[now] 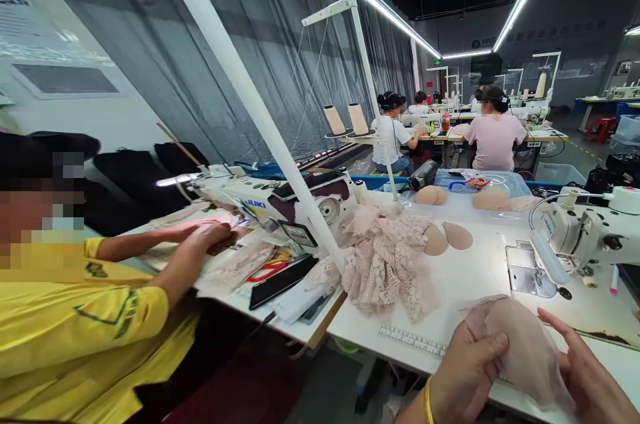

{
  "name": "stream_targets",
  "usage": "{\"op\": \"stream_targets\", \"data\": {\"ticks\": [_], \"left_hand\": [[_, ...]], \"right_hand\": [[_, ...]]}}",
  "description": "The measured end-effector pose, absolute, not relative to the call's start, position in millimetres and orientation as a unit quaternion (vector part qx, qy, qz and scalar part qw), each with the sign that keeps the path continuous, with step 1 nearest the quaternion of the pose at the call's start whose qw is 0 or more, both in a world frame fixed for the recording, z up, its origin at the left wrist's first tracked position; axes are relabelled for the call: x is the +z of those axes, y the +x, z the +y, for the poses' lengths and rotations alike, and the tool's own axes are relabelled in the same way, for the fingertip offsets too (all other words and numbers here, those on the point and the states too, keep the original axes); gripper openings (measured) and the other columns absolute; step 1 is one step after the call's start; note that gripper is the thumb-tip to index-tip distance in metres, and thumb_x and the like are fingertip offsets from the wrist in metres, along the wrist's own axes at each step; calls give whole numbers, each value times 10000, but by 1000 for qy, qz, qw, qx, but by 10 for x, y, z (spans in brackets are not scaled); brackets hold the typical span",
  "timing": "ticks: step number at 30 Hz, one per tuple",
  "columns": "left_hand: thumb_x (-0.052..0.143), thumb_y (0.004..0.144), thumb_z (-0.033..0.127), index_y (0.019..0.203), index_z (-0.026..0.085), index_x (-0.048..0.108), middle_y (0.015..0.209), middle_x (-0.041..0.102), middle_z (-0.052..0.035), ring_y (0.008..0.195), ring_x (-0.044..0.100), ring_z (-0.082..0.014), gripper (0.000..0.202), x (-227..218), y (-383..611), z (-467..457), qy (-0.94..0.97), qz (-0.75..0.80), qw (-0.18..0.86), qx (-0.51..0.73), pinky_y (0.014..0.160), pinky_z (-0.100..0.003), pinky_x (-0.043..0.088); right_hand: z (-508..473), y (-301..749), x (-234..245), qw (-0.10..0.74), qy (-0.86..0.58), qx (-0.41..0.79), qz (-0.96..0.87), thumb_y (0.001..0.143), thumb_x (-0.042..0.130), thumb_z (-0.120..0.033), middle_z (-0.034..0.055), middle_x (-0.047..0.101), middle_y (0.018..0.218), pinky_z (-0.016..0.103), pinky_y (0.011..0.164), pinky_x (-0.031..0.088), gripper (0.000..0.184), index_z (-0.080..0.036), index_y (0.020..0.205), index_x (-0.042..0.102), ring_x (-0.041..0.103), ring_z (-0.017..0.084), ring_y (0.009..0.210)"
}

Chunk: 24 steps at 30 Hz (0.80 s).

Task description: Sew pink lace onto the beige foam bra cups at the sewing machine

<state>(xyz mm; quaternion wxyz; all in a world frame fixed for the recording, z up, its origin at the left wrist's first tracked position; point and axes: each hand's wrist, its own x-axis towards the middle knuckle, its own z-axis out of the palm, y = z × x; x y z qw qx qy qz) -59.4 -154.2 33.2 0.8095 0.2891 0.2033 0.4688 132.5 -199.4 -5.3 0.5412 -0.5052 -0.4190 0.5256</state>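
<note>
Low on the right, I hold a beige bra cup (525,344) with thin mesh over it above the table's front edge. My left hand (465,367) grips its left side, thumb pressed on the face and a yellow bangle on the wrist. At the opposite edge is my right hand (595,374), its index finger stretched out and other fingers partly hidden behind the mesh. Loose beige cup pieces (457,236) lie farther back on the white table (470,277). Beside them is a heap of beige lace pieces (385,257).
A white sewing machine (590,231) stands at right. To the left, a co-worker in a yellow shirt (100,331) sews at a JUKI machine (255,201). A slanting white post (250,104) rises between the tables. Cups lie on a clear plastic lid (455,179) behind.
</note>
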Motion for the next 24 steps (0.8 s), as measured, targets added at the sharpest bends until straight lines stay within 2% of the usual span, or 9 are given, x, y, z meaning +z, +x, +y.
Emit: {"op": "stream_targets", "data": {"ticks": [3, 5, 9, 15, 24], "left_hand": [[946, 729, 371, 1160, 149, 823, 1095, 794, -139, 1055, 711, -267, 500, 299, -519, -1508, 254, 236, 796, 496, 936, -313, 516], [929, 761, 433, 1052, 127, 847, 1046, 800, -143, 1027, 704, -254, 430, 293, -458, -1493, 244, 257, 773, 527, 937, -306, 506], [931, 764, 447, 991, 127, 857, 1003, 805, -135, 973, 705, -244, 398, 316, -388, -1487, 257, 276, 742, 554, 931, -321, 508], [921, 769, 468, 1063, 122, 848, 1063, 799, -155, 1016, 708, -273, 460, 332, -388, -1501, 261, 283, 741, 550, 940, -351, 519], [935, 736, 426, 981, 113, 838, 1031, 781, -141, 978, 686, -247, 409, 379, -277, -1457, 197, 252, 782, 534, 919, -333, 519]], "right_hand": [[-2042, 1194, -83, 564, -495, 574, -327, 847, 798, -654, 36, 831, 986, 405, 827, 619, 985, -355, 1652, 316, 790, 281, 896], [-2036, 1142, -104, 577, -487, 576, -313, 810, 866, -589, 17, 832, 948, 346, 813, 603, 1044, -346, 1652, 298, 776, 243, 858], [-1979, 1211, -271, 587, -483, 567, -317, 826, 879, -541, 26, 841, 1045, 268, 843, 591, 1015, -356, 1644, 307, 777, 214, 953], [-1880, 1420, -606, 581, -462, 585, -327, 780, 924, -503, 71, 829, 1177, 317, 944, 608, 1122, -343, 1669, 258, 775, 252, 1074], [-1894, 1306, -504, 616, -500, 506, -339, 741, 938, -517, 93, 836, 1102, 380, 880, 649, 1137, -282, 1663, 316, 791, 300, 1005]]}}
